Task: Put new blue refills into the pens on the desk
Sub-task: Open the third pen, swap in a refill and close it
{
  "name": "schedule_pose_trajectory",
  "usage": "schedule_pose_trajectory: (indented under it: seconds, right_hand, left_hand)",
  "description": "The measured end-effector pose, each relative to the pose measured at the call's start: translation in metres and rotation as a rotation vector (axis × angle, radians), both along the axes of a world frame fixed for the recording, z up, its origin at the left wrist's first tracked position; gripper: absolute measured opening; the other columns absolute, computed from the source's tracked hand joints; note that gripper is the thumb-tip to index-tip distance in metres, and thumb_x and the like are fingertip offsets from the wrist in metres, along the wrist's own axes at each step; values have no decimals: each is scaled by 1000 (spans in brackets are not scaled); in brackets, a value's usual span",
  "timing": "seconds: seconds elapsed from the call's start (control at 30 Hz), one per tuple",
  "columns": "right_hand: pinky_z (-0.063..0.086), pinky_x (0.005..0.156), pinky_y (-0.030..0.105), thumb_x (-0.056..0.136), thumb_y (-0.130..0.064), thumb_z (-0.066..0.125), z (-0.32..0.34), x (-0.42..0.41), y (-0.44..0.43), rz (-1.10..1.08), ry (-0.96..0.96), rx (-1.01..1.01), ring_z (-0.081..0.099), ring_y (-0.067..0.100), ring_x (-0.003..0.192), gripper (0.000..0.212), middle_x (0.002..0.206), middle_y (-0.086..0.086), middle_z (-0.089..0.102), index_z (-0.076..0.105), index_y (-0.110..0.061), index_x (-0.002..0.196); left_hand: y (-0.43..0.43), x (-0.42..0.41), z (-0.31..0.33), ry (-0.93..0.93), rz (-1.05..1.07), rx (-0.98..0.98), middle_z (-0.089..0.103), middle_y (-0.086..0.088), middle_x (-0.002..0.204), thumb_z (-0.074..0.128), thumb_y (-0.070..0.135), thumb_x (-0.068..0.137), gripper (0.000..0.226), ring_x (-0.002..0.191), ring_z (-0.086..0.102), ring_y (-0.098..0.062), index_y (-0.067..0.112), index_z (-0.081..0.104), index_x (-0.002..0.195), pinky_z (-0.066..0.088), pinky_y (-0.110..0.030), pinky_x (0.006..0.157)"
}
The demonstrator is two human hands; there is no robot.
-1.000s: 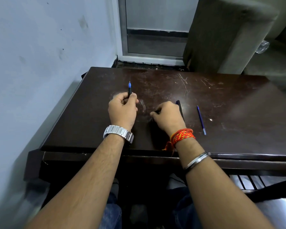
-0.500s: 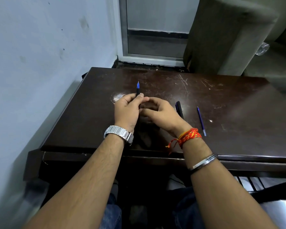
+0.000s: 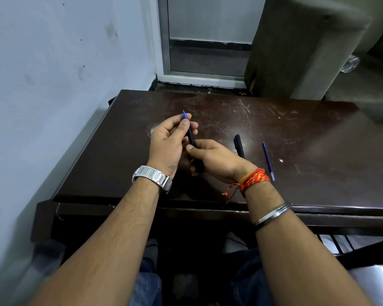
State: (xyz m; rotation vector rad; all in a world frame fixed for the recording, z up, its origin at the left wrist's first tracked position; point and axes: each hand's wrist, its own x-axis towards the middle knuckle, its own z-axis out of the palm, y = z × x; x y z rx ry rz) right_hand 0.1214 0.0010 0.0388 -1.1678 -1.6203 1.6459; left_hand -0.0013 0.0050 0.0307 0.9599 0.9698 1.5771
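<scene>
Seemingly plain black pen point(image 3: 190, 138) in fingers point(image 3: 180, 127)

The desk point(image 3: 296, 133) is dark wood under a glossy varnish, marked with pale scratches and a dull scuffed patch. The held pen point(image 3: 190, 137) looks like matt black plastic with a blue tip; the second pen point(image 3: 239, 145) is shinier black plastic, the refill point(image 3: 268, 160) thin blue plastic. The watch point(image 3: 151, 174) has a brushed metal link band, the bangle point(image 3: 274, 212) is smooth metal, the wrist thread point(image 3: 255, 179) red-orange woven cord. The wall point(image 3: 53, 85) is matt, stained paint.
</scene>
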Motion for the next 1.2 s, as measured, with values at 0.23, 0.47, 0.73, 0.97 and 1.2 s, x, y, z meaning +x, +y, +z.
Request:
schedule_pose_trajectory:
  seconds: [0.23,0.47,0.73,0.97,1.2]
  right_hand:
    - [51,76,31,107,-2,31,3,2,-2,28,135,-19,60,24,76,26,89,15,62,51,8,122]
    - [59,82,49,101,-8,53,-7,6,3,-45,-195,267,73,37,85,14,91,19,74,64,2,101]
    - [60,82,46,92,-13,69,-10,3,5,-79,-238,341,75,27,83,2,86,11,77,70,-11,93]
    - [59,79,45,86,-21,76,-11,5,7,-112,-252,396,72,22,78,11,83,9,76,71,-12,84]
    - [45,53,12,87,-24,76,-8,10,8,-157,-201,378,60,-5,54,11,62,-13,69,70,-27,78]
  left_hand:
    - [-4,0,3,-31,-58,-73,73,-3,84,55,13,98,12,62,64,-9,12,66,104,37,-15,33]
    - [0,0,-4,158,49,-104,77,-1,80,69,27,90,12,60,66,-17,22,77,82,45,-22,41]
    - [2,-1,-5,232,201,-120,76,-4,76,90,47,51,39,63,71,-21,22,72,76,58,-38,56]
    - [-2,1,-3,292,275,-131,75,-2,69,90,33,60,27,53,67,-17,19,73,75,49,-27,43]
    - [-1,2,-1,241,177,-67,73,-17,75,73,30,69,13,61,63,-17,19,78,73,51,-26,53]
